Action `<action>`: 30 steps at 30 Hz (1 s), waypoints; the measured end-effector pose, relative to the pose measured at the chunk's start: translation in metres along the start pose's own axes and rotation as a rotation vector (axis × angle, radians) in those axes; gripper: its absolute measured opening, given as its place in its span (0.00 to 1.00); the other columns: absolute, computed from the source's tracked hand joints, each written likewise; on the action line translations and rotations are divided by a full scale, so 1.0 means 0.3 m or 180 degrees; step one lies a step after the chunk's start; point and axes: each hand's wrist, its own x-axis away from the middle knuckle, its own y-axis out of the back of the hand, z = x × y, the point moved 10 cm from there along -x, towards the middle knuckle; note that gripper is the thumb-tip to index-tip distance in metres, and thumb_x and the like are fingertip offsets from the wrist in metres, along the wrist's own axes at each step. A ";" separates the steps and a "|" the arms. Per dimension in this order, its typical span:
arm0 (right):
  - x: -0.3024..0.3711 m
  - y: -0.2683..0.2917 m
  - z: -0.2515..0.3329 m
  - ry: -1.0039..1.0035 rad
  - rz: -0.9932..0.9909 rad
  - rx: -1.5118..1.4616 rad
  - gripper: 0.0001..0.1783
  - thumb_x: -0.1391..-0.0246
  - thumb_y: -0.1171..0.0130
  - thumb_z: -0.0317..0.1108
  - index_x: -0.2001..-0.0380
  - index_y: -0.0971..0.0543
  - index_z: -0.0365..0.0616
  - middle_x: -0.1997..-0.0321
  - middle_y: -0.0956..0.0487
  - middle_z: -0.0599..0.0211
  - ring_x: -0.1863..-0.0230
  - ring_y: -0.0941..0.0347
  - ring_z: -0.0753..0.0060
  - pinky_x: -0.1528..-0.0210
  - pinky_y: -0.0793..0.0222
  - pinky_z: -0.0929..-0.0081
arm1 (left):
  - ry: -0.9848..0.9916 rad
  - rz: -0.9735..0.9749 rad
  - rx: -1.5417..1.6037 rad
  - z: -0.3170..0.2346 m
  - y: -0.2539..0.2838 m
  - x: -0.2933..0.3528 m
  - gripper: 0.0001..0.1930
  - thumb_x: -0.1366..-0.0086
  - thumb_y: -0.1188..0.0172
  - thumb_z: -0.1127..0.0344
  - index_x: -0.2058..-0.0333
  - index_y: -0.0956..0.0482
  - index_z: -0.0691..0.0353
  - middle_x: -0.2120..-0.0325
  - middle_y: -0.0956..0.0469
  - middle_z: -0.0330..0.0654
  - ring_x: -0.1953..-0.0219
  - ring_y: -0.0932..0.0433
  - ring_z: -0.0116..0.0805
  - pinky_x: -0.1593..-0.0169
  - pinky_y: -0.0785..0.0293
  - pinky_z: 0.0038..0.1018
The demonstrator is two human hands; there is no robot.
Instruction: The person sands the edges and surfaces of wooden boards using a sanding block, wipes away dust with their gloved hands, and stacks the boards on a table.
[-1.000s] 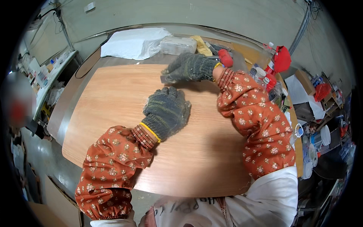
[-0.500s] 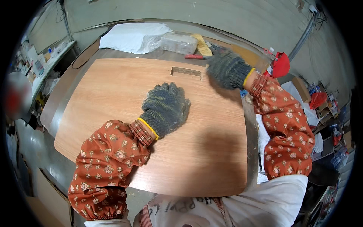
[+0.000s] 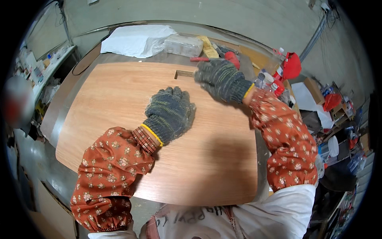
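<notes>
A pale grey-green wall (image 3: 159, 14) curves behind the workspace. At far left stands a narrow white bench (image 3: 59, 68) crowded with small items. Next comes a grey-topped table (image 3: 111, 58), on which a broad, light-brown wood-grain board with rounded corners (image 3: 119, 95) lies flat in front of the person. A crumpled white sheet (image 3: 133, 40) sits beyond its far edge. The left hand (image 3: 169, 113), in a dark grey knitted glove, rests palm down near the board's middle, fingers extended, gripping nothing. Rightward are a clear plastic-wrapped block (image 3: 184, 46) and, near the board's far edge, a rectangular cutout (image 3: 182, 74). The right hand (image 3: 223, 81), similarly gloved and motion-blurred, covers the cutout's right end; whether it holds anything cannot be told. Farther right hangs a bright red bag (image 3: 292, 65).
</notes>
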 end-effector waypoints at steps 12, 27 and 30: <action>-0.004 0.009 -0.126 -0.0082 -0.0665 0.0547 0.19 0.50 0.45 0.42 0.52 0.23 0.60 0.40 0.32 0.66 0.40 0.37 0.57 0.38 0.42 0.54 | -0.0121 -0.0058 0.0228 -0.046 0.022 -0.016 0.14 0.38 0.50 0.56 0.66 0.26 0.63 0.69 0.26 0.49 0.65 0.26 0.47 0.61 0.29 0.42; -0.036 0.048 -0.053 0.1024 -0.1109 0.0705 0.16 0.48 0.42 0.39 0.55 0.23 0.63 0.42 0.29 0.69 0.39 0.38 0.58 0.40 0.38 0.58 | -0.0022 -0.0098 0.0162 0.002 -0.002 -0.016 0.13 0.38 0.49 0.58 0.66 0.26 0.63 0.70 0.27 0.48 0.65 0.27 0.47 0.61 0.30 0.42; 0.066 0.137 -0.034 0.0998 -0.1392 0.0739 0.14 0.50 0.42 0.34 0.57 0.22 0.53 0.44 0.29 0.61 0.42 0.36 0.54 0.43 0.37 0.58 | -0.0075 -0.0057 0.0205 -0.020 0.007 -0.026 0.15 0.38 0.50 0.58 0.62 0.25 0.64 0.66 0.25 0.50 0.62 0.26 0.49 0.57 0.30 0.42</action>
